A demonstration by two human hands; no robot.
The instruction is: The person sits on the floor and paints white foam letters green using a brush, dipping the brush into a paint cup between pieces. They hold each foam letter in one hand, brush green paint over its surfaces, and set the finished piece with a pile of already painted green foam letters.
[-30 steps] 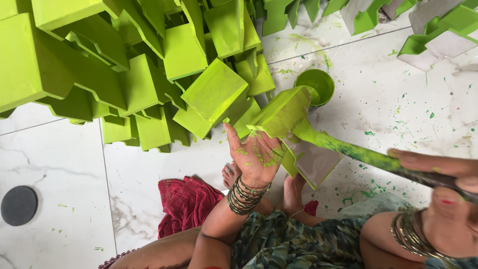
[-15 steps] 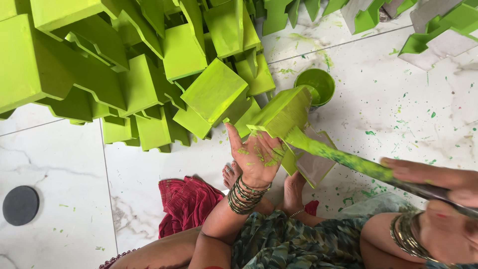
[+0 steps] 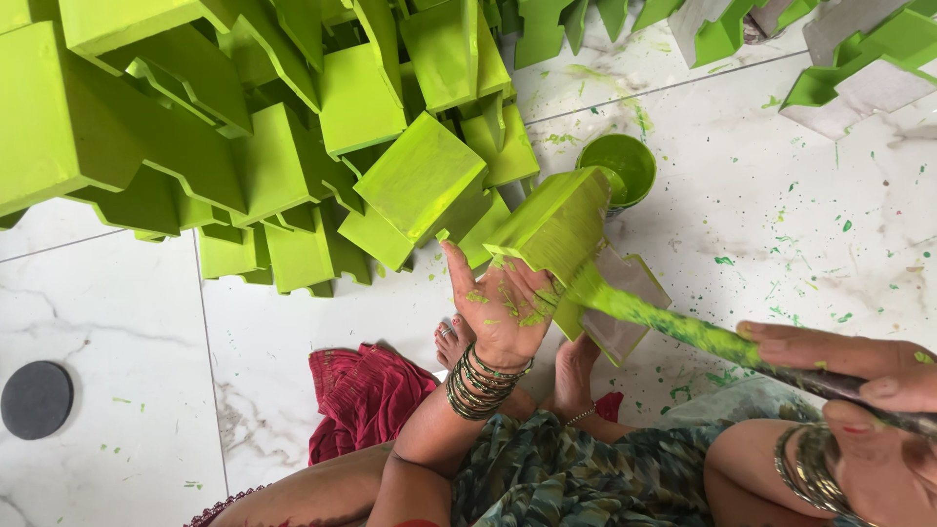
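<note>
At nine to twelve o'clock lies our heap of painted blocks. Our left hand, fingers clamped underneath, holds a block whose grey foot remains unpainted; at three o'clock our right hand pinches the paintbrush against it.

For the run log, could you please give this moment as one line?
left hand: holds green-painted wooden block | right hand: grips paint-coated brush on block | green paint cup behind

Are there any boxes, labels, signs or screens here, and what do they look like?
None show: no package, label, sign or screen.
Nearest thing: a round green paint cup on the white floor, beyond the green wooden piece in the left hand.
</note>
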